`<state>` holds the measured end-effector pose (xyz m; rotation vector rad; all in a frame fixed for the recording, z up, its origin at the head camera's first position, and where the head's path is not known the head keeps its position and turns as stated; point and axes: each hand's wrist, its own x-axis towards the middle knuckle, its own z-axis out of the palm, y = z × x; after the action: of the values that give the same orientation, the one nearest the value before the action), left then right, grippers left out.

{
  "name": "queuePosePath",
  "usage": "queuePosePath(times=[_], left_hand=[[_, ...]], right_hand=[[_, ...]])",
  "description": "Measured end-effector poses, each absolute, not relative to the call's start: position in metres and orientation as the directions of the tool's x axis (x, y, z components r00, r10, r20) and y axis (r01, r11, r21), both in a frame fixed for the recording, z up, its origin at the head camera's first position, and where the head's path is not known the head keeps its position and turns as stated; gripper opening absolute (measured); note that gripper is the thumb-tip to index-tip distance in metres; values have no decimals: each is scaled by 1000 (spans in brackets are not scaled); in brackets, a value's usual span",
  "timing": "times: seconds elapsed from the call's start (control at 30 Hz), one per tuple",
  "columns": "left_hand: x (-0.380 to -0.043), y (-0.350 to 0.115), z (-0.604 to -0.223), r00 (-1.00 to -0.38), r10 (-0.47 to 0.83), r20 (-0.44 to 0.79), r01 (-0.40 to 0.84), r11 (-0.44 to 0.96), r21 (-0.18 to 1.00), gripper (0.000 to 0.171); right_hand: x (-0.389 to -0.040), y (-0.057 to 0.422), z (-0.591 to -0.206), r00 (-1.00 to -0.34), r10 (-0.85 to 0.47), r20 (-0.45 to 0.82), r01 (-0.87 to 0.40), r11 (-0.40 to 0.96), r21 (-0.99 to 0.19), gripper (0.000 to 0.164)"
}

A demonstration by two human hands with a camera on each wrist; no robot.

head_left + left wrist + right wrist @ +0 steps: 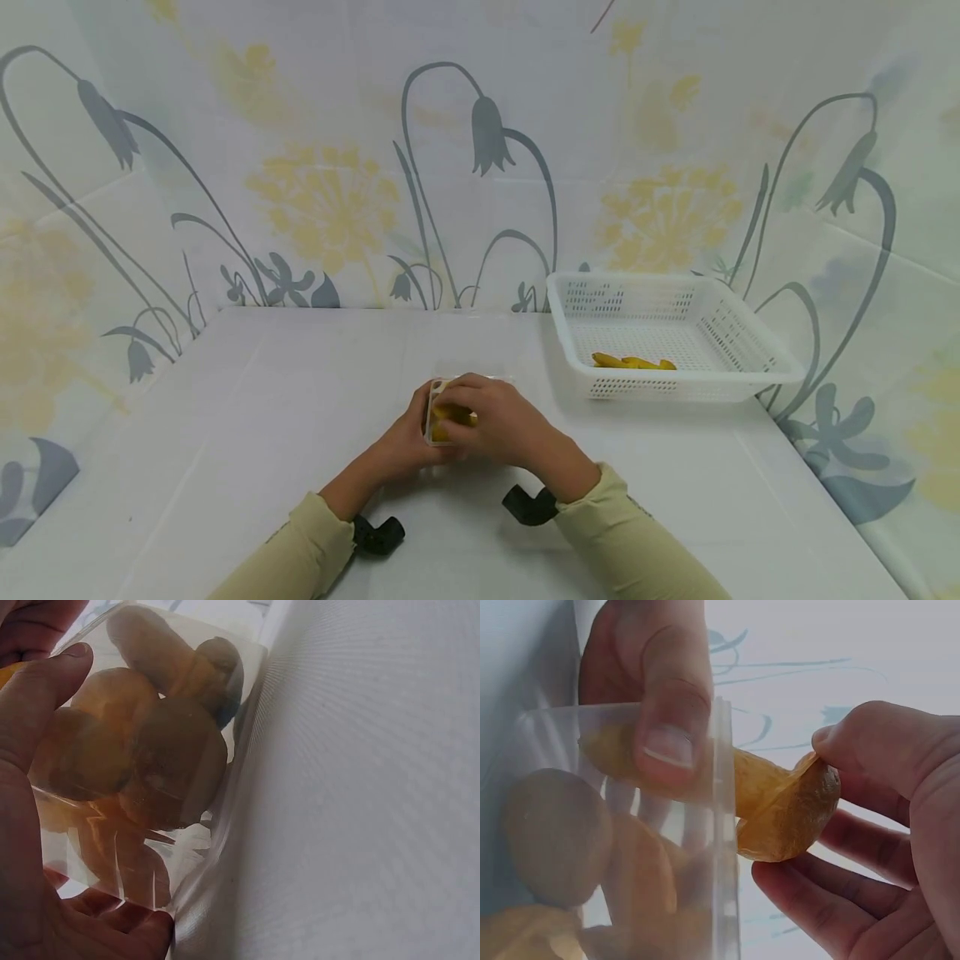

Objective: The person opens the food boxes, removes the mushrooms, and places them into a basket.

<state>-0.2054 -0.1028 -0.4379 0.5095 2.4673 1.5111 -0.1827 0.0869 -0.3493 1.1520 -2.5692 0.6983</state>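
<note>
Hands at the near middle of a white table (247,400), meeting around a clear plastic bag (442,421) that holds yellow-orange fruit pieces (142,761). Left hand (408,442) grips the bag, thumb curled over its rim in the right wrist view, fingers wrapped behind it. Right hand (498,425) pinches one wrinkled yellow piece (784,806) between thumb and fingers, the piece lying half across the bag's open edge, at 3 o'clock from the left thumb. White slotted basket (720,333) stands at about 2 o'clock from the hands, well apart, with a few more yellow pieces (633,362) on its floor. Beige sleeves (630,542) cover both forearms; a black wrist mount (529,505) shows under each. Floral cloth (330,192) backs the scene
</note>
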Motion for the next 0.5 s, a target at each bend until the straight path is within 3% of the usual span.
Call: queuePosePath(times=[0.5], left_hand=[[-206, -103, -437, -923, 386, -2, 172, 416, 893, 108]], right_hand=[[-189, 99, -345, -624, -590, 512, -781, 491, -386, 18]])
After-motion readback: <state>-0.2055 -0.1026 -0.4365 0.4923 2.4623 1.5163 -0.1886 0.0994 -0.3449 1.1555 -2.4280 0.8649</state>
